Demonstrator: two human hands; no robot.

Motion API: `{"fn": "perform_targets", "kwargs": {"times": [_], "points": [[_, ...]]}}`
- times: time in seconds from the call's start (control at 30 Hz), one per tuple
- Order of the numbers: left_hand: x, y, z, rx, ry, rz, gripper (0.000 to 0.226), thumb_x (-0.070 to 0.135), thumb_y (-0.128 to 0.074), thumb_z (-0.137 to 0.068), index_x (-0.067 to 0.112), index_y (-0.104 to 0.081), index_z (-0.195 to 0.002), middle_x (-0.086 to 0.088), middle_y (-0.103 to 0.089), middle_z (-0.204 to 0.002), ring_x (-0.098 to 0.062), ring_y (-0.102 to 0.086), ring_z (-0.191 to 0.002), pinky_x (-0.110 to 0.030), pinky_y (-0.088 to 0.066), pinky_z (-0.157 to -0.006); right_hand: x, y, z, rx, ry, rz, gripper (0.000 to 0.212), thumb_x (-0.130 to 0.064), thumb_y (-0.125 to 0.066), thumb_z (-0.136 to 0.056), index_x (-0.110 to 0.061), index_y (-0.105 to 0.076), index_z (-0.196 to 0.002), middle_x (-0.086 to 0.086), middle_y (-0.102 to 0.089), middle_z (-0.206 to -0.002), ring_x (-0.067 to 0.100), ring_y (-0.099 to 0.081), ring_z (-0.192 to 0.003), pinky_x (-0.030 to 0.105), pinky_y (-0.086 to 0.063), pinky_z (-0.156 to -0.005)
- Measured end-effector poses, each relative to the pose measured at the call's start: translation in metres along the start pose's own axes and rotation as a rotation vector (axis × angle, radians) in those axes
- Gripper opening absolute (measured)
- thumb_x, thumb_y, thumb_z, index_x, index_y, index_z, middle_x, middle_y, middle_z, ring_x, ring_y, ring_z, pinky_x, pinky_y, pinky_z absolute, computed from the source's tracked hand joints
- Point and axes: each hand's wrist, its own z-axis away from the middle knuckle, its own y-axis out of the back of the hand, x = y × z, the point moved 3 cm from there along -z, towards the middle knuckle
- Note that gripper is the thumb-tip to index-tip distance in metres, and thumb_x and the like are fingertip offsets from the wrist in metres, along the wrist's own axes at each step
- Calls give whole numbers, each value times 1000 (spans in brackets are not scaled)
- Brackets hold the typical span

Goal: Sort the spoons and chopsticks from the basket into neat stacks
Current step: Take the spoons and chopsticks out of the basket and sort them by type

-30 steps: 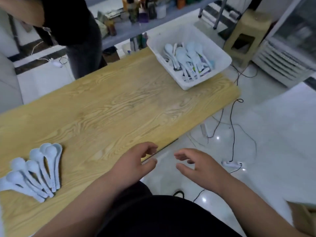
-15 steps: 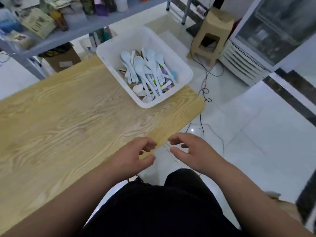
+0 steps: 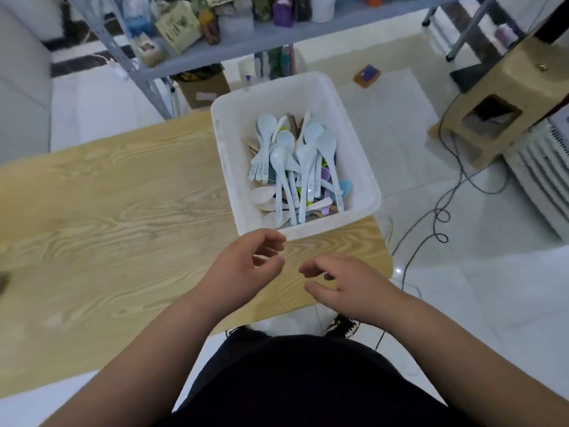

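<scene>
A white plastic basket (image 3: 229,167) stands at the right end of the wooden table (image 3: 107,211). It holds several pale blue spoons (image 3: 304,158), a few white, purple and green ones, and brown chopsticks (image 3: 292,121) partly buried under them. My left hand (image 3: 243,269) hovers over the table just in front of the basket's near rim, fingers loosely curled, holding nothing. My right hand (image 3: 345,285) hovers beside it over the table's right corner, also loosely curled and empty.
A grey metal shelf (image 3: 215,41) with boxes and bottles stands behind the table. A tan plastic stool (image 3: 498,97), a white appliance (image 3: 542,180) and black cables (image 3: 437,220) lie on the tiled floor to the right. A cardboard box (image 3: 203,87) sits under the shelf.
The view has swung right and closer to the basket; the laid-out spoons at the table's left have left the frame. Both hands moved forward from the table edge toward the basket.
</scene>
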Motion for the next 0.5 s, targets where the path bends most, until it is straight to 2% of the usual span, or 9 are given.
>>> {"fn": "perform_targets", "kwargs": {"times": [0.1,0.27,0.37,0.5], "points": [[11,-16,-6,109,70,60,26,15,-67,-90,33,-65,-109,12,-69,-102,-3,-65,-98,-22,-53,-84,15,37,-24,-54,79,46,28,-38,-62,-95,-31,-65,-122,-21,-65,-114,-8,-57,-104,14,-46,-91],[12,-35,-11,150,161,101,25,15,-67,-90,26,-66,-112,10,-69,-102,-1,-64,-96,-24,-54,-86,26,71,-66,-63,91,84,22,-37,-62,-94,-32,-65,-115,-22,-64,-108,-8,-58,-102,19,-48,-89],[9,-31,-24,153,183,116,24,16,-67,-90,26,-66,-112,11,-68,-102,0,-64,-95,-22,-53,-84,33,80,-100,32,27,124,25,-35,-60,-93,-30,-64,-117,-16,-63,-113,0,-60,-105,28,-51,-91],[1,-5,-68,162,156,43,26,18,-64,-91,27,-63,-116,12,-64,-104,0,-63,-96,-23,-53,-83,43,83,-149,157,-167,218,47,-39,-58,-94,-22,-52,-137,2,-52,-133,20,-58,-114,39,-53,-92]]}}
